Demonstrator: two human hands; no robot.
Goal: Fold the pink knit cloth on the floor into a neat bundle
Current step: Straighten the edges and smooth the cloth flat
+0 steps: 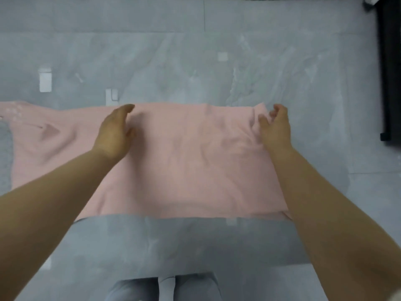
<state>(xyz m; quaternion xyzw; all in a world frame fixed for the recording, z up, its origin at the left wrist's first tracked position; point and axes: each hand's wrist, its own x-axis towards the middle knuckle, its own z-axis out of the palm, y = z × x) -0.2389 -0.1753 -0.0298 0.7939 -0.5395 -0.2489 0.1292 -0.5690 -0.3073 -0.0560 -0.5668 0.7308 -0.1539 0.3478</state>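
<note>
A pink knit cloth point(184, 159) lies spread flat on the grey floor point(195, 61), its near edge straight. The left hand point(116, 131) rests on it near the far edge, fingers extended, gripping nothing. The right hand point(276, 124) pinches the raised far-right corner. Bare floor lies beyond, and a black object point(390, 72) stands well to the right.

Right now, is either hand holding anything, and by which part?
The right hand pinches the pink knit cloth at its far right corner. The left hand only rests flat on it near the far edge.
</note>
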